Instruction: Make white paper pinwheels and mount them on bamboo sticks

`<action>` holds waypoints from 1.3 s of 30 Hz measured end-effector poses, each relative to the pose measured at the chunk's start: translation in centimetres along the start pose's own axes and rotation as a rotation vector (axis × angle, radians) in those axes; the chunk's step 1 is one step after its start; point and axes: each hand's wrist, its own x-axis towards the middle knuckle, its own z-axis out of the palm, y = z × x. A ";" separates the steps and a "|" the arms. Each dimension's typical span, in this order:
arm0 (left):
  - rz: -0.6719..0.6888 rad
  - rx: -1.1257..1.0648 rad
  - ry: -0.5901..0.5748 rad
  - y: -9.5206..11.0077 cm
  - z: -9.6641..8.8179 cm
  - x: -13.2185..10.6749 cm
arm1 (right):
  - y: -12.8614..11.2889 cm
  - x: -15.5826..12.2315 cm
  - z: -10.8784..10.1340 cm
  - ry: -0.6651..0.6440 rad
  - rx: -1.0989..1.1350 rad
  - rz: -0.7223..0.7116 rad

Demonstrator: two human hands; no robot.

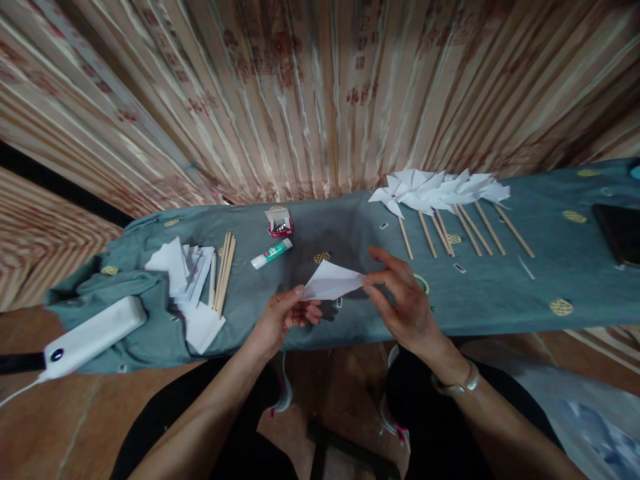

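White paper [333, 281], apparently folded to points, held up over the near middle of the cloth-covered surface [530, 287], between the two hands; left hand [285, 317] has its left corner pinched, thumb above, fingers curled beneath, probably to steady that end; right hand [405, 300] pinches the right corner between thumb and forefinger, the remaining fingers spread loosely, perhaps to keep them off the sheet; held corner to corner, the paper likely stays taut and its creases easy to see; far right, white pinwheels [430, 190] lie overlapped in a row, their sticks [481, 230] pointing to the near side, an order that seems to save room and leave the handles reachable; on the left, a loose pile of cut paper [193, 267] beside a few bare sticks [226, 273], presumably stock within the left hand's reach; a glue stick [271, 254] and an open small red box [279, 223] sit just beyond the hands, close by yet out of their way; box's contents too small to name.
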 end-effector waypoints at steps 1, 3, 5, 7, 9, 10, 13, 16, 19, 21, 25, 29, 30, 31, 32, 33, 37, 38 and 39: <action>-0.010 -0.022 -0.003 0.1 0.1 0.0 | -0.1 0.0 -0.1 0.004 -0.001 -0.002; -0.023 -0.052 -0.006 0.3 0.2 0.0 | -0.3 0.1 -0.1 0.009 0.001 0.000; -0.031 -0.054 0.004 0.5 0.4 0.1 | -0.5 0.1 -0.1 0.006 0.004 0.006; -0.028 -0.022 0.024 0.6 0.6 0.3 | -0.4 0.2 -0.1 0.013 -0.002 0.012; 0.019 0.027 0.068 0.8 0.7 0.6 | 0.1 0.4 -0.5 0.028 -0.037 0.024; 0.063 0.047 0.099 0.9 0.8 0.9 | 0.5 0.5 -0.8 0.039 -0.076 0.039; 0.222 0.071 0.199 1.6 1.0 1.6 | 2.1 0.5 -2.3 0.027 -0.300 0.145; 0.353 0.095 0.242 2.6 1.2 2.3 | 3.6 -0.2 -3.9 -0.219 -0.629 0.292; 0.454 0.125 0.274 3.3 1.6 2.8 | 4.5 -1.2 -4.5 -0.384 -0.752 0.294; 0.508 0.166 0.288 3.4 1.8 3.2 | 4.7 -1.8 -4.3 -0.415 -0.774 0.272; 0.590 0.275 0.282 3.0 2.1 4.0 | 4.9 -2.4 -3.4 -0.375 -0.787 0.294; 0.605 0.303 0.286 2.9 2.3 4.5 | 5.1 -2.1 -3.2 -0.316 -0.661 0.376; 0.596 0.289 0.288 3.0 2.4 4.6 | 5.1 -2.0 -3.2 -0.288 -0.564 0.409; 0.587 0.271 0.292 3.2 2.4 4.7 | 5.1 -1.8 -3.2 -0.245 -0.426 0.450; 0.579 0.251 0.301 3.5 2.4 4.7 | 5.0 -1.5 -3.1 -0.191 -0.250 0.498; 0.571 0.228 0.314 3.7 2.3 4.8 | 4.8 -1.2 -3.1 -0.141 -0.044 0.551; 0.550 0.118 0.355 4.3 2.0 5.2 | 3.5 0.0 -2.5 -0.103 0.740 0.755; 0.542 0.093 0.357 4.3 2.0 5.3 | 3.1 0.3 -2.3 -0.115 0.856 0.799; 0.534 0.076 0.358 4.3 1.9 5.4 | 2.8 0.5 -2.1 -0.120 0.948 0.839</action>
